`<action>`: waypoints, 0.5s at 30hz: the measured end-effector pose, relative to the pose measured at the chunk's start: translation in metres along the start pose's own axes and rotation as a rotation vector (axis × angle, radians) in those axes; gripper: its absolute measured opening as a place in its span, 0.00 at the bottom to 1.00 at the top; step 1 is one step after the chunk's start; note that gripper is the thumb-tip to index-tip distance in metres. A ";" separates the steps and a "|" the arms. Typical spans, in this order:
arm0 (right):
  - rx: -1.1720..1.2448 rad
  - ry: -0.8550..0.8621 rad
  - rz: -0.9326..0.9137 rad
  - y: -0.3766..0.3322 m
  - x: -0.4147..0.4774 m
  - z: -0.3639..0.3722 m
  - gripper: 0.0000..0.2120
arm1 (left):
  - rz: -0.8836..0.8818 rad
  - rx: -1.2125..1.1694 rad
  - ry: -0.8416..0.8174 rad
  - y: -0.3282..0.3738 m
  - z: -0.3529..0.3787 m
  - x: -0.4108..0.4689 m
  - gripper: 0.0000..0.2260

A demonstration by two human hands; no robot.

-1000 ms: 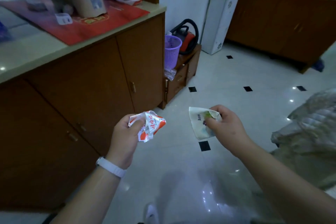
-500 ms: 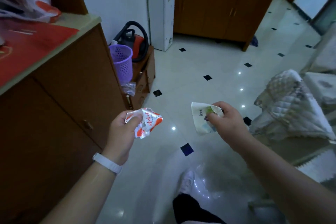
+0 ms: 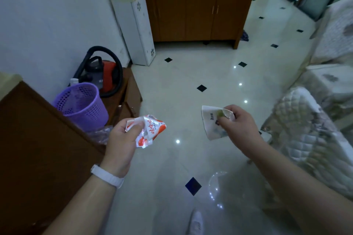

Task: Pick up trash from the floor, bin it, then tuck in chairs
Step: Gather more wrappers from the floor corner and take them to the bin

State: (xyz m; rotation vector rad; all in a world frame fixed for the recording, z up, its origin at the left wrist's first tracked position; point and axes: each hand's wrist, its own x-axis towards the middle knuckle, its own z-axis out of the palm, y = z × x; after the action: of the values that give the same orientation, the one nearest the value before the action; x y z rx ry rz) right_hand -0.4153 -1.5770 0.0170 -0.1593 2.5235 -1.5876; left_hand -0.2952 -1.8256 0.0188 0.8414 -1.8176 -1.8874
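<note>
My left hand [image 3: 122, 141] grips a crumpled orange-and-white wrapper [image 3: 150, 131] at waist height. My right hand [image 3: 238, 128] pinches a white paper wrapper [image 3: 212, 126] with a green patch near its top. A purple perforated bin [image 3: 84, 105] stands on a low wooden stand, up and to the left of my left hand, about a hand's length from it. A clear liner shows inside the bin. Both hands hover above the shiny tiled floor.
A dark wooden cabinet [image 3: 38, 149] fills the left. A red vacuum cleaner [image 3: 103, 74] sits behind the bin, and a white tall unit [image 3: 135, 28] leans on the wall. Quilt-covered furniture [image 3: 309, 135] lines the right. My white shoe [image 3: 194, 223] shows at the bottom.
The view has swung right and moved forward along the cabinet. The purple bin is now much closer to my left hand. Both hands still hold their wrappers.
</note>
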 end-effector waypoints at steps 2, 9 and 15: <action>0.006 0.050 0.008 -0.004 0.027 -0.007 0.02 | 0.010 0.011 -0.033 0.004 0.020 0.025 0.05; 0.018 0.145 0.076 -0.002 0.103 0.000 0.03 | -0.053 0.025 -0.173 0.010 0.066 0.125 0.14; 0.001 0.257 0.132 -0.014 0.192 0.025 0.03 | -0.058 0.019 -0.279 0.004 0.102 0.244 0.04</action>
State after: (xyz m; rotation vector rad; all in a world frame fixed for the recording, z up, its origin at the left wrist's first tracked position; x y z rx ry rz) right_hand -0.5994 -1.6384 0.0048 0.2211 2.6540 -1.6503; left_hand -0.5444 -1.9077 -0.0169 0.6703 -1.9924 -2.1165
